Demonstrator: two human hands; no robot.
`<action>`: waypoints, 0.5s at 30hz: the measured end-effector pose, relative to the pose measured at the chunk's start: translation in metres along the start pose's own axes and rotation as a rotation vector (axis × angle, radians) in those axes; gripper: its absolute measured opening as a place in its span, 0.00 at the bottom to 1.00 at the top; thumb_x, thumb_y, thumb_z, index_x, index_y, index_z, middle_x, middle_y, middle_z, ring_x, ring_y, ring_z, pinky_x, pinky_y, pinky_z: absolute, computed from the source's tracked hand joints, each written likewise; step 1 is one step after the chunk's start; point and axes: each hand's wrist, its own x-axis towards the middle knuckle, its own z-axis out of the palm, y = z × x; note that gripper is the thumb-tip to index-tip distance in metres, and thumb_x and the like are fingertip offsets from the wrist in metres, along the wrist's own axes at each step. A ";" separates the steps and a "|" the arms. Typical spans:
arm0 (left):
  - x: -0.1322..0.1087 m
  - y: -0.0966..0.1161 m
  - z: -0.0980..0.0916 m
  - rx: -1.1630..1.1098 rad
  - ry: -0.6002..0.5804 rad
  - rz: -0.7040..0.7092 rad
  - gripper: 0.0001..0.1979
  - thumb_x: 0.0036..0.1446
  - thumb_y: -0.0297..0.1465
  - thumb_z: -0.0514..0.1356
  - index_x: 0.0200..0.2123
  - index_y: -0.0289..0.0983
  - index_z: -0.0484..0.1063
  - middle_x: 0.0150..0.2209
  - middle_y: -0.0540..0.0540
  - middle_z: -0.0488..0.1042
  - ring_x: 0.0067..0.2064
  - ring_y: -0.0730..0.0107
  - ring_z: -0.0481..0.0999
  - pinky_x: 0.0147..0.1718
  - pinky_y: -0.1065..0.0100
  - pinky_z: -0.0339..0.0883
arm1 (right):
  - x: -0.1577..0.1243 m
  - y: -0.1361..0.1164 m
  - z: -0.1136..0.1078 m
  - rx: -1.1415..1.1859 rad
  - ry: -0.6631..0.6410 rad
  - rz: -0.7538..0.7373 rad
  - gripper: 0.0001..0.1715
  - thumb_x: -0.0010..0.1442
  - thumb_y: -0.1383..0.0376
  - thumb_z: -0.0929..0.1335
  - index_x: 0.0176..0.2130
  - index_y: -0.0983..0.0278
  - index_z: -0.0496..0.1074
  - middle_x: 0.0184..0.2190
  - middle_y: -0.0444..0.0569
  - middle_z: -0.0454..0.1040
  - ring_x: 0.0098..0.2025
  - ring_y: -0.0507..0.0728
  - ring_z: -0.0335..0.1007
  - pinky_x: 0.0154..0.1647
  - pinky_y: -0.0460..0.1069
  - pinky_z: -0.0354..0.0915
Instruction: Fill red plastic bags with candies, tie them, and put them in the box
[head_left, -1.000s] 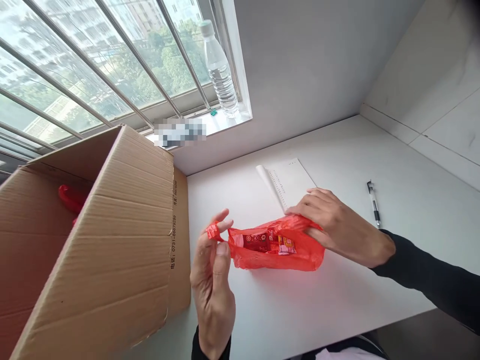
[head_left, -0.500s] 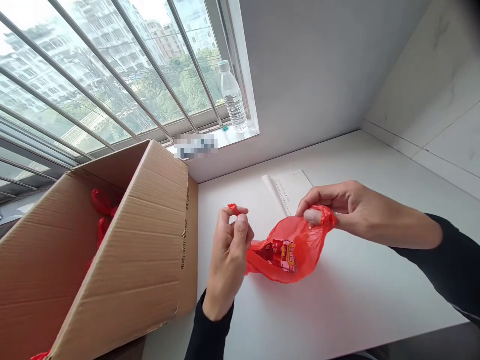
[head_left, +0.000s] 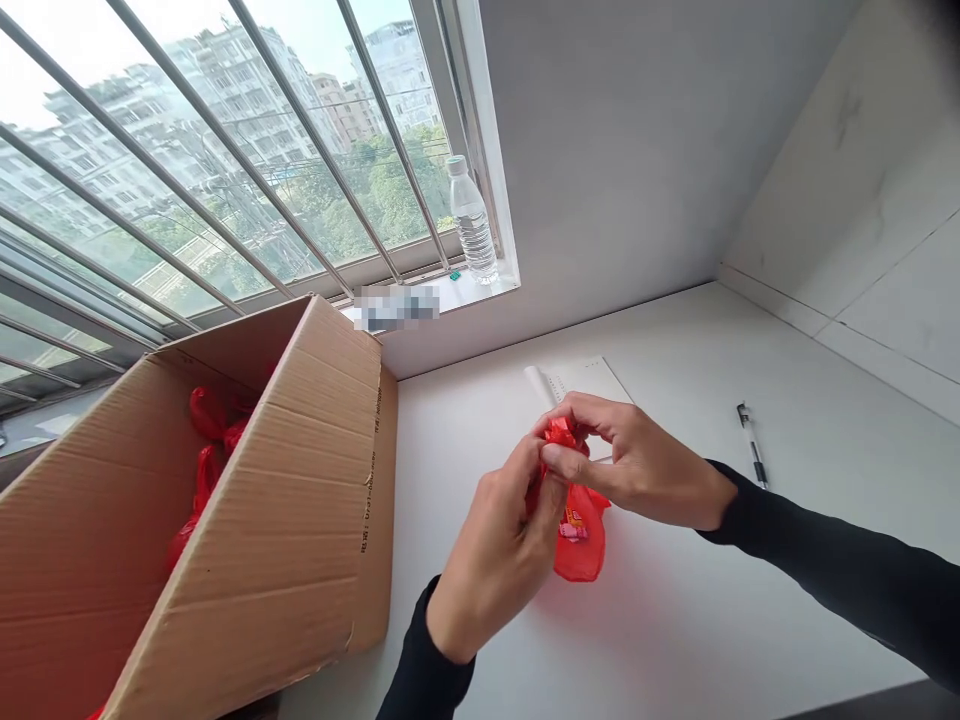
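Just right of the cardboard box (head_left: 300,500), the left hand (head_left: 495,560) and right hand (head_left: 641,470) have come together. Both now pinch the gathered top of the red plastic bag (head_left: 579,535), which was stretched open between them half a second ago and now hangs bunched. Beyond the bag, farther right of the box, lie the notebook (head_left: 592,378) and the pen (head_left: 752,455).

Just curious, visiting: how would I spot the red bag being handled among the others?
At the white table, right of the big cardboard box, the left hand and right hand pinch a small red plastic bag by its top. It alone is outside; the other red bags lie inside the box.
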 end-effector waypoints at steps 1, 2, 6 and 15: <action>-0.001 -0.001 -0.001 -0.010 -0.002 -0.008 0.11 0.73 0.39 0.49 0.38 0.41 0.64 0.31 0.53 0.64 0.30 0.72 0.58 0.27 0.69 0.56 | 0.001 0.001 0.002 -0.010 0.031 -0.027 0.06 0.67 0.62 0.69 0.37 0.62 0.72 0.35 0.43 0.72 0.34 0.51 0.65 0.37 0.48 0.65; -0.003 -0.003 -0.001 -0.027 -0.003 -0.013 0.11 0.73 0.39 0.50 0.40 0.41 0.66 0.33 0.51 0.66 0.32 0.71 0.62 0.30 0.68 0.58 | 0.001 0.003 0.003 -0.012 0.054 -0.042 0.08 0.67 0.62 0.69 0.35 0.62 0.71 0.33 0.42 0.71 0.33 0.51 0.64 0.36 0.48 0.65; -0.014 -0.016 0.001 -0.175 0.007 -0.017 0.11 0.72 0.38 0.54 0.54 0.44 0.66 0.42 0.48 0.72 0.40 0.68 0.69 0.40 0.66 0.65 | 0.001 0.009 0.003 -0.013 0.093 -0.049 0.12 0.71 0.59 0.66 0.36 0.62 0.72 0.35 0.45 0.74 0.36 0.53 0.68 0.39 0.49 0.66; -0.006 -0.031 -0.007 -0.314 0.400 -0.129 0.15 0.69 0.43 0.57 0.46 0.37 0.72 0.25 0.52 0.69 0.27 0.70 0.66 0.30 0.67 0.63 | -0.003 -0.004 -0.012 -0.472 0.162 -0.301 0.13 0.73 0.62 0.63 0.47 0.60 0.76 0.37 0.49 0.70 0.41 0.56 0.66 0.43 0.51 0.66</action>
